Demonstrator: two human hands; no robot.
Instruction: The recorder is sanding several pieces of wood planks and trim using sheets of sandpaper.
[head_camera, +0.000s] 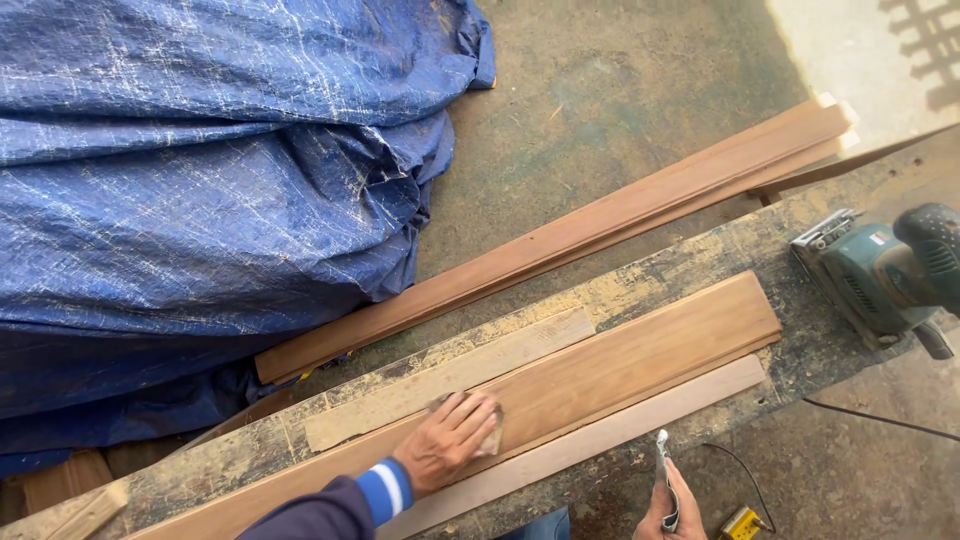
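Two hands work apart: your left hand (450, 438) presses a small sanding pad (489, 437) flat on the long plank (640, 355), which lies steady along the table (800, 350); your right hand (672, 505), nearer you, pinches a folded grey rag (662, 470).

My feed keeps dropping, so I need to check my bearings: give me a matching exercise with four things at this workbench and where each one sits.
Things:
1. left hand
2. green power sander
3. blue tarp
4. right hand

Places:
A. bench's far right end
B. bottom edge, gripping a grey strip
C. pressing a sanding pad on the wooden plank
D. heaped on the ground, left

Pairs: 1-C, 2-A, 3-D, 4-B
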